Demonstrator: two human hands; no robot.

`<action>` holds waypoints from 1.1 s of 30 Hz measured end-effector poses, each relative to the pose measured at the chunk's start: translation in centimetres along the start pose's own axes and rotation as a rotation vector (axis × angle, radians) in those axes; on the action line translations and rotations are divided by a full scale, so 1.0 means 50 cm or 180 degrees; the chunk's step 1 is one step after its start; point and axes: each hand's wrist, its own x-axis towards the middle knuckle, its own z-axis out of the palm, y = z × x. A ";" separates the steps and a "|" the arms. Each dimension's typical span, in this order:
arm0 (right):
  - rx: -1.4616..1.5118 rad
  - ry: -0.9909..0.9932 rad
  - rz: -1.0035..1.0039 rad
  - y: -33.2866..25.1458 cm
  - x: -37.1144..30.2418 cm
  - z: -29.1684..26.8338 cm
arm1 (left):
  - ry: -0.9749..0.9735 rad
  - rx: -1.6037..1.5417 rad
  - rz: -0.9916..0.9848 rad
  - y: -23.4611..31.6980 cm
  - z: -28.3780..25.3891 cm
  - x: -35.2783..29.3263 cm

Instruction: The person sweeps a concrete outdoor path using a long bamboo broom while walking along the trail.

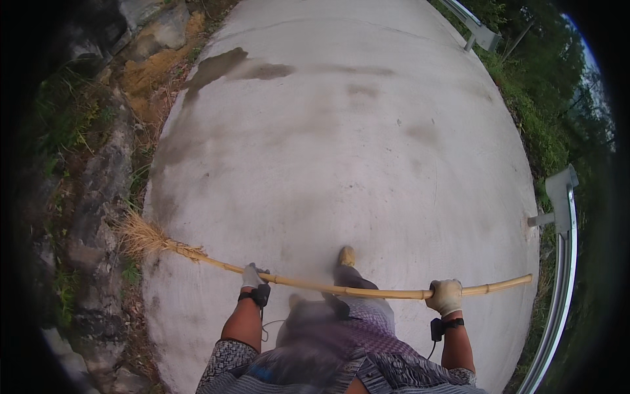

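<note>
A long broom (pixel 367 291) with a bamboo handle lies crosswise in front of my body, its straw head (pixel 146 238) out at the left edge of the road. My left hand (pixel 252 276), in a pale work glove, is closed round the handle a short way from the straw. Farther right, my right hand (pixel 446 296), gloved too, is wrapped over the handle not far from its bare end. Each wrist carries a black strapped device with a thin cable. One yellowish shoe (pixel 346 256) shows ahead of the handle, below my legs.
A pale concrete road (pixel 341 164) runs ahead, with dark damp patches (pixel 223 64) toward the far left. Rocks and dry plants (pixel 98 184) border the left side. Along the right edge stand a metal guardrail (pixel 564 276), another rail section (pixel 476 29) farther ahead, and green bushes (pixel 545 118).
</note>
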 end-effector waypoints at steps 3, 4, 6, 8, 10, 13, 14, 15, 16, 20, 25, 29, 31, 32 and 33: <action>-0.0099 -0.0131 -0.0252 0.058 0.108 -0.048 | 0.0408 -0.0091 -0.0007 -0.055 -0.018 -0.018; -0.0144 -0.0106 -0.0359 0.070 0.150 -0.066 | 0.0409 -0.0167 -0.0012 -0.072 -0.025 -0.020; -0.0253 -0.0101 -0.0612 0.087 0.229 -0.104 | 0.0389 -0.0211 -0.0100 -0.096 -0.031 -0.035; -0.0376 -0.0043 -0.0828 0.094 0.300 -0.140 | 0.0276 0.0094 -0.0270 -0.114 -0.033 -0.090; -0.0467 -0.0010 -0.1078 0.072 0.373 -0.189 | -0.0042 0.1270 0.0417 -0.161 -0.114 -0.029; -0.0657 0.0130 -0.1380 0.026 0.465 -0.252 | 0.0013 0.0970 0.0376 -0.196 -0.136 0.015; -0.0712 0.0213 -0.1442 0.010 0.491 -0.273 | 0.0192 0.0192 -0.0111 -0.183 -0.106 0.005; -0.0724 0.0298 -0.1513 -0.005 0.517 -0.295 | 0.0356 -0.0584 -0.0587 -0.169 -0.078 -0.011; -0.0744 0.0376 -0.1589 -0.023 0.544 -0.319 | 0.0215 -0.0115 -0.0308 -0.165 -0.062 -0.016; -0.0842 0.0447 -0.1563 -0.071 0.619 -0.391 | 0.0099 0.3321 0.0556 -0.089 0.091 -0.100; -0.0851 0.0650 -0.1040 -0.047 0.638 -0.423 | -0.0323 0.4312 0.0963 -0.044 0.243 0.098; -0.0597 0.0742 -0.0640 -0.054 0.595 -0.425 | -0.0561 0.3521 0.1322 -0.008 0.299 0.399; -0.0618 0.0649 -0.0482 -0.089 0.593 -0.403 | -0.0411 0.1975 0.0693 0.031 0.360 0.433; -0.0551 0.0597 -0.0159 -0.057 0.551 -0.374 | -0.0308 0.1169 0.0237 0.071 0.473 0.365; -0.0500 0.0571 0.0072 -0.054 0.525 -0.354 | -0.0247 0.0764 0.0052 0.108 0.545 0.314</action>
